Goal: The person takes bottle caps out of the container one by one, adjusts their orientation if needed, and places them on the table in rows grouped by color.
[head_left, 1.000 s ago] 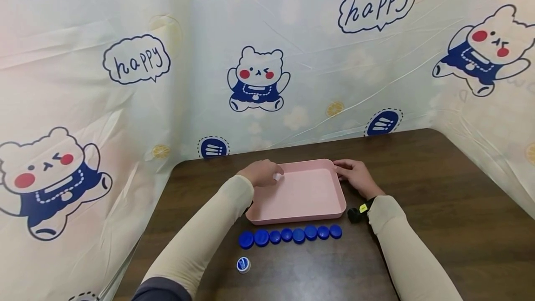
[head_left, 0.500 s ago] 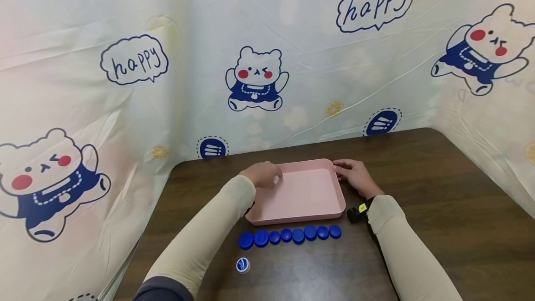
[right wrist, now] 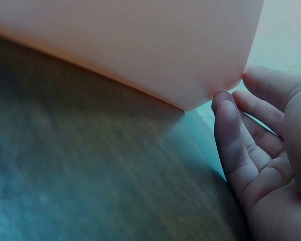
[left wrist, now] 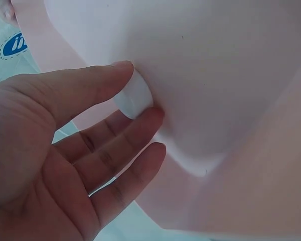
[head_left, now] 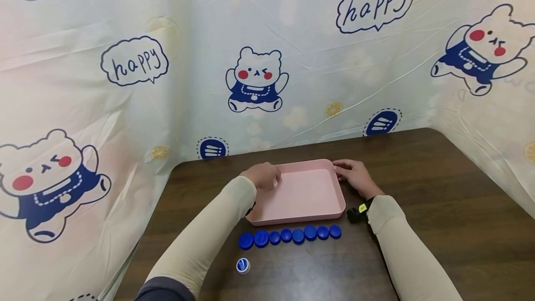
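In the head view my left hand (head_left: pixel 262 176) reaches over the left part of a shallow pink tray (head_left: pixel 307 194). A white round bottle cap (left wrist: pixel 136 95) is pinched on edge between its thumb and fingers, close to the tray's inner wall in the left wrist view. My right hand (head_left: pixel 354 176) is at the tray's far right corner, where thumb and fingertips (right wrist: pixel 227 108) hold the corner from outside. The hand hides part of the cap in the head view.
A row of several blue bottle caps (head_left: pixel 298 236) lies along the tray's near side. Nearer to me is a white cap with a blue printed top (head_left: pixel 243 265). The brown wooden table (head_left: pixel 418 175) meets a patterned cloth (head_left: pixel 292 120) behind.
My left hand has moved very slightly, and the white cap in it sits a little lower against the tray. My right hand and the blue caps stay as they were.
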`<control>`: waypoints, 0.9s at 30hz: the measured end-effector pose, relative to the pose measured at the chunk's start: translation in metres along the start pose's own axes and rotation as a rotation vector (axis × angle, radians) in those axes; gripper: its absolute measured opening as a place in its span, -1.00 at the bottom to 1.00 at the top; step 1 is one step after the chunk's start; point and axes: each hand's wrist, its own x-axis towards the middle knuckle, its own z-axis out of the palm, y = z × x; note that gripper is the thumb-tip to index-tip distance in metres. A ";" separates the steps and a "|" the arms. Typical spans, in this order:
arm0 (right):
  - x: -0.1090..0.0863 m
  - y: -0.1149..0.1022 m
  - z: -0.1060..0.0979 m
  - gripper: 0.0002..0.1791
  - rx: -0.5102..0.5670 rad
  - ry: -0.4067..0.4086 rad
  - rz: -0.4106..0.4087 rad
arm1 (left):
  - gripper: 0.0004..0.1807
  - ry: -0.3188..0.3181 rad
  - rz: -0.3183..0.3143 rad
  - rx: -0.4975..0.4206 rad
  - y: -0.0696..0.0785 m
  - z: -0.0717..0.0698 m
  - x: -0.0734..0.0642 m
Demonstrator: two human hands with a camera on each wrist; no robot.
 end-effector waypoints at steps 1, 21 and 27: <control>0.000 0.000 0.000 -0.58 -0.002 0.001 0.002 | -0.67 0.001 0.001 0.003 0.000 0.000 0.000; 0.001 0.003 0.001 -0.56 -0.052 0.018 0.010 | -0.71 0.049 0.018 0.018 -0.006 -0.003 -0.011; -0.001 0.001 0.000 -0.57 -0.040 0.009 0.010 | -0.69 0.041 0.003 -0.034 -0.007 -0.003 -0.016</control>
